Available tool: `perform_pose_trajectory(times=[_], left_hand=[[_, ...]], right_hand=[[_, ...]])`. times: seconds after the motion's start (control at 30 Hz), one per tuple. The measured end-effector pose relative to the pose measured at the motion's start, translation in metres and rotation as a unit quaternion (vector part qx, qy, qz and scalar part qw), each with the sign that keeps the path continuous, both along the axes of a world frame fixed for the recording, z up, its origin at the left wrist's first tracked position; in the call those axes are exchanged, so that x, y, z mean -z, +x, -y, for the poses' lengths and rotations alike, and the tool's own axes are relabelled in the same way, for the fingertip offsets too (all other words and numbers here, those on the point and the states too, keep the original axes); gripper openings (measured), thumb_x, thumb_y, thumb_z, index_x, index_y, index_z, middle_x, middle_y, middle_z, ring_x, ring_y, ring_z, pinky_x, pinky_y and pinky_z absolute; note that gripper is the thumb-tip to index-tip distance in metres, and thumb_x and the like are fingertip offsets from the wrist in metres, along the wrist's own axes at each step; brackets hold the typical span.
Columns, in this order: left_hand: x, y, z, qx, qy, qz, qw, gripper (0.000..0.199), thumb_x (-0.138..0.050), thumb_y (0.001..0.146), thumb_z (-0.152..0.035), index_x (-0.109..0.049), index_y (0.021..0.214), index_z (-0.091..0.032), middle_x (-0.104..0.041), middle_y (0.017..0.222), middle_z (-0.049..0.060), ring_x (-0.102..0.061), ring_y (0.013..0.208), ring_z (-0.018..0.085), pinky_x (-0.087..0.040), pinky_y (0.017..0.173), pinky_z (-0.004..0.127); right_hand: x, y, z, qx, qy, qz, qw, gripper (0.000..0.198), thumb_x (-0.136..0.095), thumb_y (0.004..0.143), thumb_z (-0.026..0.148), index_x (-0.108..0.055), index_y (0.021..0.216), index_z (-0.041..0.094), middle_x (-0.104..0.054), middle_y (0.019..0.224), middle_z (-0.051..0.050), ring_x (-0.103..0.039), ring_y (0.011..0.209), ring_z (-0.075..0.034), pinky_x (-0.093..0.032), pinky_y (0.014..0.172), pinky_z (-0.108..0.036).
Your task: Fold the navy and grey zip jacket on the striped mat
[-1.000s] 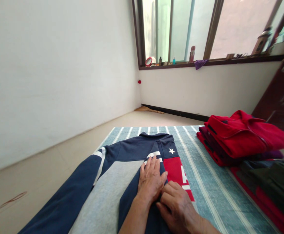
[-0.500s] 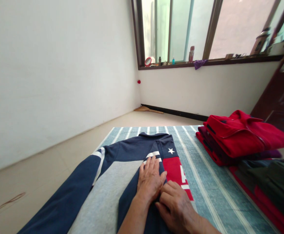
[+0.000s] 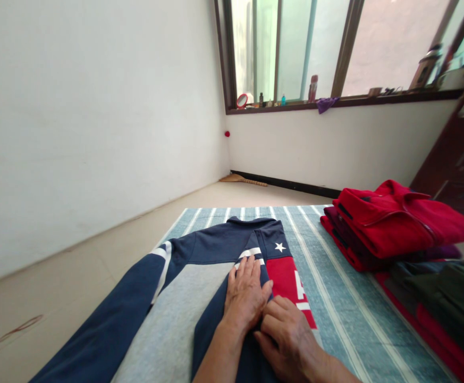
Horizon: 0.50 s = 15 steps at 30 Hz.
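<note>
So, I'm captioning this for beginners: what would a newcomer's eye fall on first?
Probably the bright red clothing atop the pile at right. Next, the navy, grey and red top on the striped cloth at lower centre. The left hand lies flat on its sleeve, the right hand curled alongside.

I see a white wall [image 3: 96, 117] at upper left, a brown-framed sliding window [image 3: 291, 48] at upper right, pale floor [image 3: 68, 282] at lower left.
</note>
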State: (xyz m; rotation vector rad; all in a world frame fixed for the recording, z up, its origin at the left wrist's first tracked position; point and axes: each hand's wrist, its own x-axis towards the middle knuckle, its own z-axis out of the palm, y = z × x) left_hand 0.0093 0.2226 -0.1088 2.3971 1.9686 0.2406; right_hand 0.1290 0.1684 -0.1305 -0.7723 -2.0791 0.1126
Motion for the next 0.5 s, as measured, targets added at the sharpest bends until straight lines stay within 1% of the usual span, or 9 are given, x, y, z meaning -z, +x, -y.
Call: perform_pose_trajectory(times=[0.17, 0.5], left_hand=[[-0.0014, 0.0004, 0.0004, -0.001, -0.002, 0.001, 1.000, 0.057, -0.040, 0.092, -0.042, -0.040, 0.142, -0.015, -0.033, 0.152, 0.008, -0.027, 0.141, 0.024, -0.022, 0.115, 0.046], [-0.0010, 0.0001, -0.0005, 0.002, 0.001, 0.006, 1.000, 0.057, -0.040, 0.091, -0.041, -0.041, 0.142, -0.016, -0.033, 0.152, 0.008, -0.027, 0.141, 0.025, -0.022, 0.115, 0.046]], right_hand=[[0.0009, -0.0005, 0.0004, 0.003, -0.004, -0.002, 1.000, 0.014, -0.054, 0.080, 0.011, -0.049, 0.069, 0.019, -0.061, 0.074, -0.003, -0.050, 0.068, -0.017, -0.037, 0.061, -0.031], [0.0003, -0.0001, -0.0003, -0.001, 0.008, 0.001, 1.000, 0.014, -0.052, 0.082, 0.012, -0.049, 0.070, 0.019, -0.060, 0.073, -0.003, -0.050, 0.067, -0.017, -0.036, 0.060, -0.031]])
